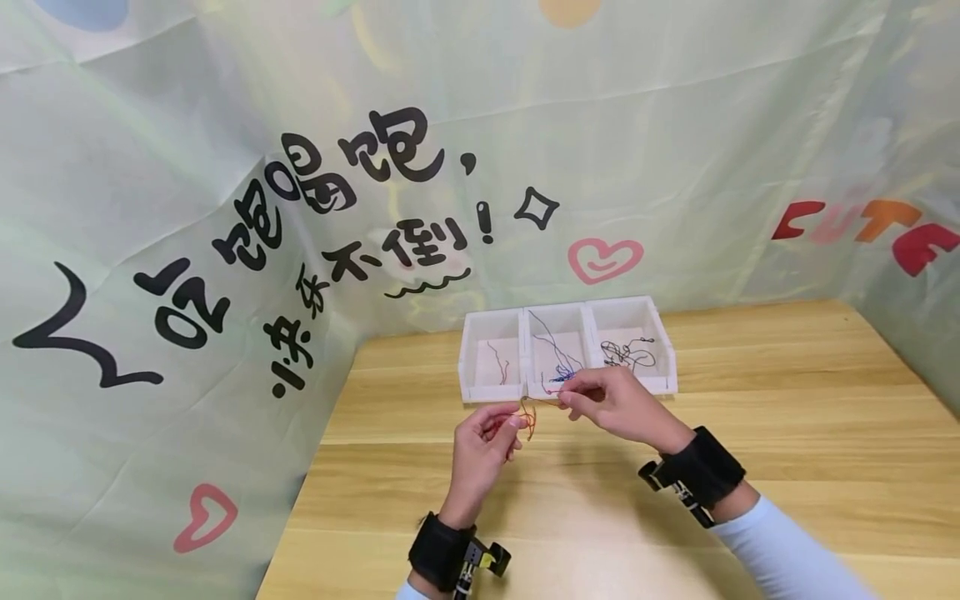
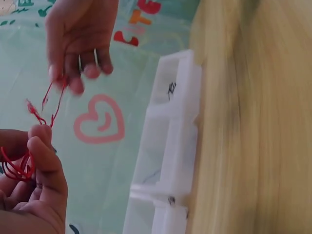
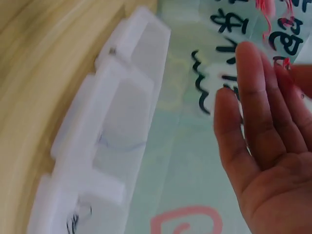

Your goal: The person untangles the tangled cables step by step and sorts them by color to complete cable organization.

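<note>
My left hand [image 1: 482,450] pinches a small loose coil of red string [image 2: 18,168] between thumb and fingers, in front of the white three-part bin [image 1: 491,395]. To its right and slightly higher, my right hand [image 1: 617,402] pinches another stretch of the same string between thumb and index finger. A short length spans the two hands. In the left wrist view one frayed tip of string [image 2: 32,107] sticks up above the left fingers. The right hand's other fingers [image 3: 256,97] are loosely extended; its pinch is partly cut off in the right wrist view.
The bin stands at the back of the wooden table [image 1: 600,517], against a printed cloth backdrop [image 1: 675,167]. Its left compartment holds a thin reddish string [image 1: 502,367], the middle one blue string [image 1: 564,372], the right one tangled black string [image 1: 628,354].
</note>
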### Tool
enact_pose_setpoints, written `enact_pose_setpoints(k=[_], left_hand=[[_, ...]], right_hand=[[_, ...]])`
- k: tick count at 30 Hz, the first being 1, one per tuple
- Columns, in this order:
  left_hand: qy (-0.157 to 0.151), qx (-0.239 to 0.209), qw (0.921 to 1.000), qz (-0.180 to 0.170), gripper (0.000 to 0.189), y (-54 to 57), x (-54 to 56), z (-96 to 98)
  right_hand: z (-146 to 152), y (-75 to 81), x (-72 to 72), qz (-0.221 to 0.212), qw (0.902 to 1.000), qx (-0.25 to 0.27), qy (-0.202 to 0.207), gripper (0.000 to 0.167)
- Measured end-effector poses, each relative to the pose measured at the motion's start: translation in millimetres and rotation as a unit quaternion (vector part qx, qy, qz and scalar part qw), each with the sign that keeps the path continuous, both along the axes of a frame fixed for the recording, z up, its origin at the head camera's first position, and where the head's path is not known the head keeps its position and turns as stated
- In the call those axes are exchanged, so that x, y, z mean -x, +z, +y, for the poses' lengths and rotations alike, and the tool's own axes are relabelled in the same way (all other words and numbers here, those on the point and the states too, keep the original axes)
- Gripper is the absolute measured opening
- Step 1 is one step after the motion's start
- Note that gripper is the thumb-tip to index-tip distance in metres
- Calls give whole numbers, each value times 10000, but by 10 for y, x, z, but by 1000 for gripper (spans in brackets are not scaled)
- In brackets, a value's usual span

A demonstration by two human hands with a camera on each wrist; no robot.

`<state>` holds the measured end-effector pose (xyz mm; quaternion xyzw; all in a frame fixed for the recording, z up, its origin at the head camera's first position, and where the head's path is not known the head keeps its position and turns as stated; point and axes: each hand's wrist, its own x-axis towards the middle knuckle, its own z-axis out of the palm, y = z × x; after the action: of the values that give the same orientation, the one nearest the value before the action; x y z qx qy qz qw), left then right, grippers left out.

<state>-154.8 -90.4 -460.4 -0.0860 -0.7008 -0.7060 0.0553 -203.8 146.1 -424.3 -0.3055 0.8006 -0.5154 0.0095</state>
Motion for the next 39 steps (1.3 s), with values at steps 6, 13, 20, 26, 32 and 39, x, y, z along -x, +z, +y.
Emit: enact_pose_setpoints(k=[6, 13, 20, 26, 32, 39], left_hand=[[-147, -43, 9998, 85, 20, 37, 10, 145], [-114, 147, 9985, 519, 12, 70, 33, 197], [100, -78, 9996, 240, 21, 64, 30, 89], [69, -21, 10000, 53, 18, 56, -9, 21], [-231, 6, 9996, 138, 16, 5, -48, -4], [-418, -41, 9990, 159, 41, 7, -57, -26]], right_hand=[[-177, -24, -50, -230, 9984, 506, 103, 14], [-353, -26, -126, 179, 9995, 71, 244, 20], [-335, 50, -26, -68, 9997, -53, -222, 16], [-331, 99, 187, -50, 9985, -224, -505, 17], [-427, 96, 386, 582, 9933, -402, -918, 18], [-577, 94, 610, 596, 9878, -119, -1434, 15]])
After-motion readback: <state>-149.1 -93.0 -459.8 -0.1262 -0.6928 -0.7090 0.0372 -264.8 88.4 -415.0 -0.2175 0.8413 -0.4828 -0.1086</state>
